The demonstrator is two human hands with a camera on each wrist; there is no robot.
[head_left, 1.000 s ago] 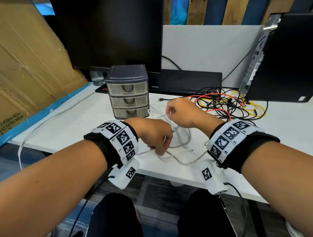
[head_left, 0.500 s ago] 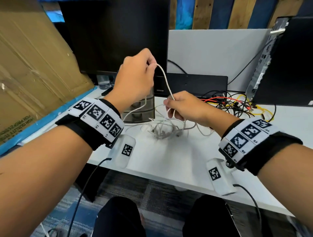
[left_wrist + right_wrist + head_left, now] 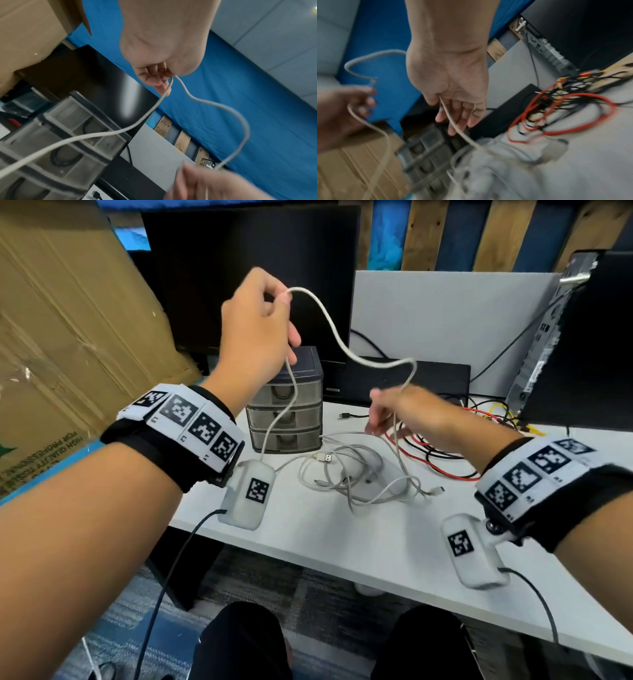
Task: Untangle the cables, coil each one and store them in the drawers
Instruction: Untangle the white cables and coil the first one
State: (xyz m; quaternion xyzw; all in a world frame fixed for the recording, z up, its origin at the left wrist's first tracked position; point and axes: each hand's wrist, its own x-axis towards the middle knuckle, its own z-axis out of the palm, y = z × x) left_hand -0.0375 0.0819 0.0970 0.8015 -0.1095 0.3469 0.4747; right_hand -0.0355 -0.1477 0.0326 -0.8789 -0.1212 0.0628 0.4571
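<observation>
left hand (image 3: pixel 255 326): raised above the desk, fingertips pinching the off-white round cable (image 3: pixel 337 340) at its high point. Looks like it's lifting that strand clear so it separates from the rest.
right hand (image 3: pixel 404 412): lower, just above the desk. Fingers mostly straight and spread, the same cable running across the palm and between them. No real clamp from what the right wrist view shows, more a guide than a grip; that view is blurred, so I'm not certain.
cable path: from the left pinch one leg drops in front of the drawers, the other arcs over to the right hand, then falls into the pile.
pile: loose tangle of pale grey and white cables (image 3: pixel 363 477) on the white desk top (image 3: pixel 342 542), in front of the drawers. A USB-A plug (image 3: pixel 325 457) lies at its near-left edge.
second tangle: red, yellow and black wires (image 3: pixel 445 446) behind the right forearm, beside the black PC tower (image 3: pixel 589 344). Untouched as far as I can tell.
storage: small grey translucent three-drawer plastic unit (image 3: pixel 286 402), all drawers closed. Left wrist view shows dark loops inside at least two of them, contents unclear.
stage (my read): early, untangling the first white cable; nothing coiled on the desk.
risk: pulling up hard may tighten a knot in the pile instead of freeing the strand.
</observation>
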